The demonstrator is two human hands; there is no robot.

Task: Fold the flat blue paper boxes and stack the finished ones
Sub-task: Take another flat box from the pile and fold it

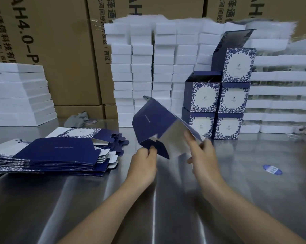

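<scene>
Half-opened box [154, 124] held above table [166, 199] — left hand [144, 160] pinches bottom flap, right hand [201, 154] grips side panel. Risk: flap creasing crooked — uneven pull would skew it.

Both bare forearms reach in from the near edge and converge toward the middle, the left forearm [102, 205] slanting up to the right and the right forearm [240, 205] slanting up to the left. The left hand [145, 161] shows its back, wrist straight, thumb and curled fingers pinching a lower flap of the half-opened blue box [152, 120]. Slightly farther and to the right, the motion-blurred right hand [204, 155] grips that box's right panel between thumb and fingers.
</scene>
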